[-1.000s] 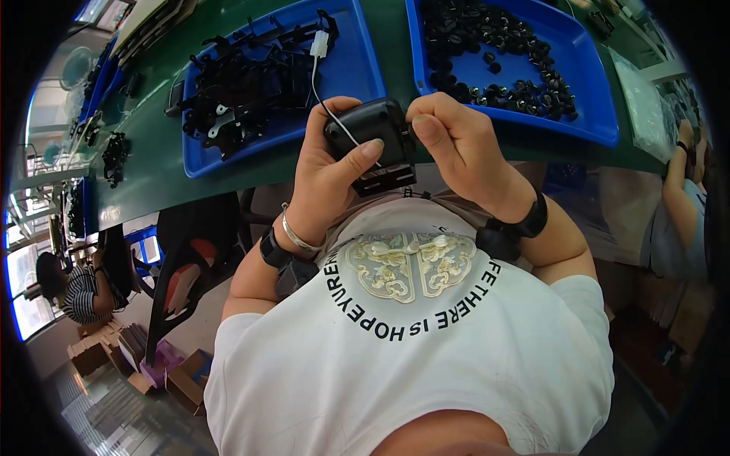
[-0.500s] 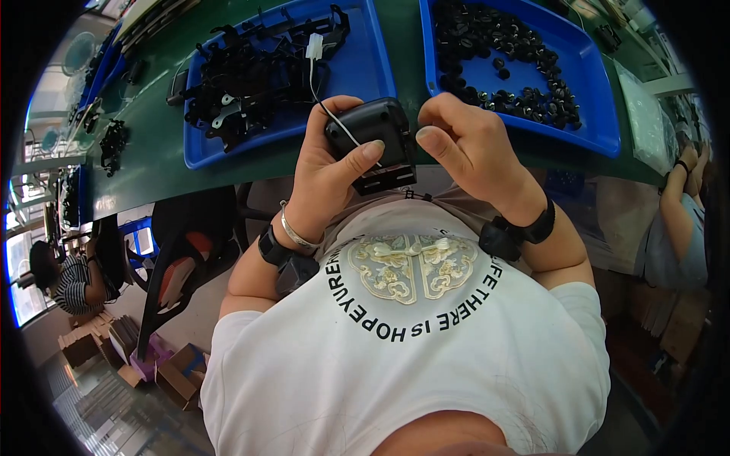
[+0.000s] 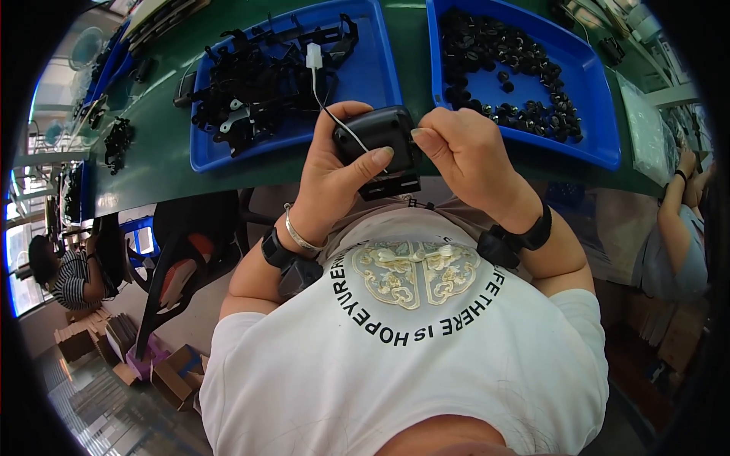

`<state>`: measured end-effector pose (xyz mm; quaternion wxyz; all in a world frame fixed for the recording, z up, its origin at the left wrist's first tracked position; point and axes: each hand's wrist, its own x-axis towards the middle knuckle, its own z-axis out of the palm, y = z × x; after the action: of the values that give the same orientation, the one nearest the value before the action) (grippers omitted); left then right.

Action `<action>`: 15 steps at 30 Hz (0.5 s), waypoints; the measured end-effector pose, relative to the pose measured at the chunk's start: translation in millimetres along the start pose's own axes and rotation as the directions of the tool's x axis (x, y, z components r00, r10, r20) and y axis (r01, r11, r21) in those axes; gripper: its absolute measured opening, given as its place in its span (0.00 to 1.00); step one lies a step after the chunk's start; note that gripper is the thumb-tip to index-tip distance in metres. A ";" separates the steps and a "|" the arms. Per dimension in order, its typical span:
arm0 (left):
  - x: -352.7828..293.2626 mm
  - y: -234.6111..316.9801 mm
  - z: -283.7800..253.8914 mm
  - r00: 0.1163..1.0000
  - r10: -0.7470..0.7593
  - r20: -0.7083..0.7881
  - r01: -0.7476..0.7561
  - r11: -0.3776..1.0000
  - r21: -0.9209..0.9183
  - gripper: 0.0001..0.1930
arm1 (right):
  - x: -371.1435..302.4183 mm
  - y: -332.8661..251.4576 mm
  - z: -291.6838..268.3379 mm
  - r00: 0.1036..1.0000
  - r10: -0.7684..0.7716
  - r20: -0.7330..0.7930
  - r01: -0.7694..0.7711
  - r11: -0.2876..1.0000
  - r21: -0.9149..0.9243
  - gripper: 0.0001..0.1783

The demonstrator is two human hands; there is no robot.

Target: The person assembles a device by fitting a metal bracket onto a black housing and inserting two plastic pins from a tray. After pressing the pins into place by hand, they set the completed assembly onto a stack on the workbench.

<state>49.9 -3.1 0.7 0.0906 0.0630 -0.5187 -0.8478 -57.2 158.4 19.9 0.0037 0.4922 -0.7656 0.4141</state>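
Note:
My left hand [image 3: 332, 173] is closed around a black plastic housing [image 3: 394, 135], thumb lying across its face. A thin white cable [image 3: 342, 125] runs over the housing and under that thumb. Its far end carries a white plug connector [image 3: 313, 58], which sticks up in front of the left blue tray. Along the housing's near edge sits a black slotted bracket [image 3: 389, 187]. My right hand [image 3: 473, 161] is pinched, thumb against curled fingers, right at the housing's right side. Whatever lies between those fingertips is hidden.
The left blue tray [image 3: 372, 45] holds a heap of black metal brackets [image 3: 251, 91]. In the right blue tray [image 3: 601, 114] lie several small black knobs [image 3: 532, 57]. A clear plastic bag [image 3: 646, 125] rests on the green table [image 3: 152, 163]. Another person's arm [image 3: 673, 213] shows at far right.
My right thumb and fingers have closed together and come up against the housing's right side. The housing has shifted slightly right, still in my left hand.

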 end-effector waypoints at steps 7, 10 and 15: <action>12.1 3.0 -8.6 1.000 0.014 0.002 -0.014 0.999 0.035 0.26 | 7.2 2.6 2.7 0.994 -0.054 -0.096 0.058 0.997 0.041 0.15; 9.4 1.7 -8.9 0.998 0.052 0.017 -0.054 0.992 0.112 0.26 | 6.6 10.1 6.5 0.998 -0.056 -0.023 0.053 0.993 -0.109 0.15; 10.5 2.2 -13.3 0.998 0.053 0.030 -0.057 0.989 0.139 0.26 | 14.5 -3.9 -0.7 0.988 -0.053 -0.146 0.055 0.998 0.007 0.15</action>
<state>42.5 -18.0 -3.6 0.1023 0.0437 -0.5795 -0.8073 -62.0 147.3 28.8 0.0680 0.4814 -0.7473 0.4529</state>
